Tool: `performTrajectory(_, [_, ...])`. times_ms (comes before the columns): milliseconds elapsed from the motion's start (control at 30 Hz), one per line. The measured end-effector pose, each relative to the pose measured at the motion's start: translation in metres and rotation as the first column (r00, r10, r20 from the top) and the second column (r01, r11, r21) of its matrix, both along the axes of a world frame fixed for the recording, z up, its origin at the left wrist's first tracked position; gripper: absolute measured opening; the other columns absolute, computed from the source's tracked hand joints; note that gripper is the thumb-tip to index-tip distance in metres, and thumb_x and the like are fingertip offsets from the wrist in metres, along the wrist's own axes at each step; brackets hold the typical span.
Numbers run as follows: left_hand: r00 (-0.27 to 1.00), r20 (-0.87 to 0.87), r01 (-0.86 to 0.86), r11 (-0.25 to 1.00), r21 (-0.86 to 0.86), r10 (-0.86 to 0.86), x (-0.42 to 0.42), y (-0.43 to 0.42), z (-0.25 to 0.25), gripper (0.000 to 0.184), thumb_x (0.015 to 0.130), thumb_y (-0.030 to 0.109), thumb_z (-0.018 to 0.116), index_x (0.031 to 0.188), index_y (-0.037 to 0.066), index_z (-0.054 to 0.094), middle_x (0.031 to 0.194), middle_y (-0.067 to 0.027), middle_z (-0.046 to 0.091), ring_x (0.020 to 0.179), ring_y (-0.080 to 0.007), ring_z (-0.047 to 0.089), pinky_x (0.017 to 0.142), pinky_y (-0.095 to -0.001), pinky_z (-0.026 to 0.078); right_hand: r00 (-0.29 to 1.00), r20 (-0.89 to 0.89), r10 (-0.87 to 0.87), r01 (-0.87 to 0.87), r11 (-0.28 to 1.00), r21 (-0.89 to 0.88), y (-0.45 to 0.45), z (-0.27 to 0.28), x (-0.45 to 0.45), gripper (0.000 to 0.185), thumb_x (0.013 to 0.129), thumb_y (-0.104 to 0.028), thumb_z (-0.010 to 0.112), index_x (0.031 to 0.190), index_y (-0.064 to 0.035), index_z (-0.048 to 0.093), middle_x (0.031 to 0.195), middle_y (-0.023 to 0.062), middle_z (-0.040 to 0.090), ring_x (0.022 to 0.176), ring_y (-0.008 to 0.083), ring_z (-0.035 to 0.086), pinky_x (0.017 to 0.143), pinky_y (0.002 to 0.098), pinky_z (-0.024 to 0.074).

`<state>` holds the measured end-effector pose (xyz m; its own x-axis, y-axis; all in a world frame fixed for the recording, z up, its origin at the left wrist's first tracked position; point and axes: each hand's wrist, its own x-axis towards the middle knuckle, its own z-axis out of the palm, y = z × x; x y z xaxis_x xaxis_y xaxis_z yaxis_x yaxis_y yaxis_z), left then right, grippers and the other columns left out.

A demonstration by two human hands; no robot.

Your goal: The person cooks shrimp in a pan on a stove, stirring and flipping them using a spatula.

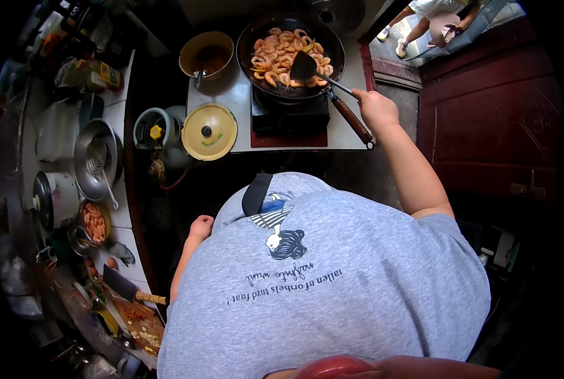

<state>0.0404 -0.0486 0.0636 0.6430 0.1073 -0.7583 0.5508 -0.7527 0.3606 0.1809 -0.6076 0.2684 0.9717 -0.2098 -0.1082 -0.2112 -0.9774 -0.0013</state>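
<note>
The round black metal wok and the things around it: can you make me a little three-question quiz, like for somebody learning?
1. Which hand, left or right, grips the long-handled dark metal spatula?
2. Fill in: the round cream-yellow lid has a ___ knob in its middle.
3. What food lies in the round black metal wok?
A) green beans
B) curled orange shrimp
C) white noodles

Key:
1. The right hand.
2. Black.
3. B, curled orange shrimp.

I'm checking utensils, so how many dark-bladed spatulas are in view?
1: the dark-bladed, long-handled spatula in the bare right hand, its blade over orange shrimp in the round black wok. Others may be hidden.
</note>
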Motion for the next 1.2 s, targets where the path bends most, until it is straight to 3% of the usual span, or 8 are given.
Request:
performTrajectory(200, [1.000,0.002,-0.021,1.000,-0.009,0.021,0.003,-0.014,0.015,0.020,0.086,0.023,0.064,0.096,0.005,0.068,0.084,-0.0063,0.070,0.078,-0.0159,0.064,0.073,-0.0320,0.052,0.997,-0.080,-0.021,0.024,0.999,0.047,0.013,0.007,0.001,0.032,0.091,-0.019,0.052,0.119,-0.0248,0.066,0.100,0.0118,0.069,0.089,0.0325,0.066,0.077,0.0434,0.0533])
performTrajectory(367, [1.000,-0.011,-0.022,1.000,0.012,0.022,0.005,-0.015,0.018,0.021,0.086,0.024,0.064,0.096,0.006,0.069,0.086,-0.0076,0.070,0.080,-0.0180,0.065,0.075,-0.0329,0.052,0.998,-0.049,-0.050,0.056,0.989,0.140,0.001,-0.003,0.001,0.032,0.090,-0.021,0.054,0.119,-0.0236,0.066,0.102,0.0113,0.069,0.093,0.0317,0.066,0.080,0.0433,0.0526])
performTrajectory(600, [0.999,0.033,-0.011,1.000,-0.021,0.011,-0.016,0.016,-0.052,0.027,0.086,0.030,0.064,0.098,0.007,0.070,0.093,-0.0120,0.072,0.089,-0.0236,0.068,0.081,-0.0349,0.052,0.994,-0.087,-0.059,0.074,0.981,0.178,0.018,0.015,-0.001,0.031,0.090,-0.022,0.054,0.118,-0.0236,0.067,0.102,0.0112,0.069,0.093,0.0312,0.066,0.080,0.0431,0.0526])
performTrajectory(800, [0.998,0.037,0.055,0.997,0.050,-0.056,-0.006,-0.003,-0.009,0.027,0.086,0.031,0.064,0.097,0.006,0.070,0.092,-0.0119,0.072,0.087,-0.0231,0.068,0.080,-0.0348,0.052,0.998,-0.016,-0.063,0.064,0.995,0.083,-0.002,-0.008,0.001,0.030,0.090,-0.022,0.053,0.116,-0.0231,0.068,0.101,0.0115,0.069,0.092,0.0321,0.066,0.079,0.0431,0.0528])
performTrajectory(867, [0.999,0.032,0.003,1.000,-0.006,-0.003,-0.008,0.005,-0.031,0.028,0.087,0.031,0.063,0.097,0.006,0.070,0.092,-0.0118,0.072,0.087,-0.0232,0.068,0.080,-0.0350,0.052,0.997,-0.040,-0.061,0.066,0.990,0.128,0.004,-0.004,0.002,0.030,0.090,-0.023,0.053,0.116,-0.0233,0.068,0.101,0.0117,0.069,0.093,0.0319,0.066,0.079,0.0430,0.0528])
performTrajectory(1000, [0.999,0.033,0.022,1.000,0.004,-0.022,-0.006,-0.003,-0.010,0.028,0.088,0.031,0.063,0.097,0.006,0.069,0.092,-0.0119,0.072,0.087,-0.0236,0.068,0.080,-0.0355,0.052,0.998,-0.046,-0.048,0.056,0.978,0.200,0.013,-0.002,-0.005,0.030,0.090,-0.023,0.054,0.116,-0.0229,0.068,0.102,0.0122,0.069,0.093,0.0320,0.065,0.080,0.0430,0.0526])
performTrajectory(1100, [0.998,0.037,0.045,0.999,0.012,-0.046,-0.006,-0.002,-0.009,0.028,0.088,0.031,0.063,0.098,0.006,0.069,0.092,-0.0118,0.072,0.087,-0.0237,0.068,0.080,-0.0355,0.052,0.995,0.095,-0.029,0.005,0.970,0.241,0.013,-0.003,-0.012,0.038,0.092,-0.050,0.052,0.109,-0.0209,0.070,0.094,0.0133,0.070,0.089,0.0340,0.066,0.073,0.0432,0.0518])
performTrajectory(1200, [0.996,0.053,0.074,0.997,0.029,-0.075,-0.009,0.001,-0.012,0.029,0.089,0.032,0.063,0.098,0.006,0.069,0.093,-0.0117,0.071,0.087,-0.0237,0.067,0.080,-0.0354,0.052,0.999,0.034,-0.015,0.006,0.964,0.265,0.020,0.013,-0.013,0.031,0.089,-0.024,0.054,0.117,-0.0214,0.067,0.102,0.0123,0.069,0.093,0.0327,0.065,0.080,0.0432,0.0524])
